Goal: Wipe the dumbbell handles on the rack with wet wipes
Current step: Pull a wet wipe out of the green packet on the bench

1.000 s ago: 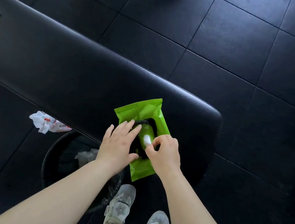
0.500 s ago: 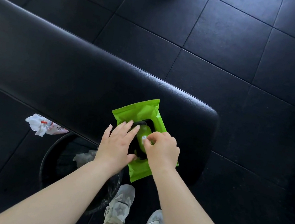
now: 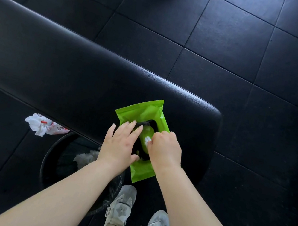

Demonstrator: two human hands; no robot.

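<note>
Two hands are busy on our pack of wet wipes (image 3: 142, 110), which lies on the near end of the black bench (image 3: 72, 72), right in front of us. Our left hand (image 3: 119, 143) lies flat on the left side of the pack, with its fingers straight and a bit spread, pressing it down so it cannot slide. Our right hand (image 3: 165, 149) is on the right side. Its finger and thumb are pinched together on a little white wipe (image 3: 147, 139) that pokes out at the opening in the middle of the pack. The right hand is the nearer one to the wipe, as it is touching it, and the left hand is just beside it. The pack is long and thin. Its long way runs from us to the far side, across the bench, and the far end leans a little to the left. The near end seems to poke over the bench edge, above our shoes (image 3: 121, 205). The wipe tip points up at us, so we think the pull has to go straight up, away from the pack, while the left hand pushes down. A black bin (image 3: 50, 157) stands under the bench to our left, with some crumpled white paper (image 3: 41, 124) beside it. We see no dumbbells and no rack, so we think the wiping has not begun.
</note>
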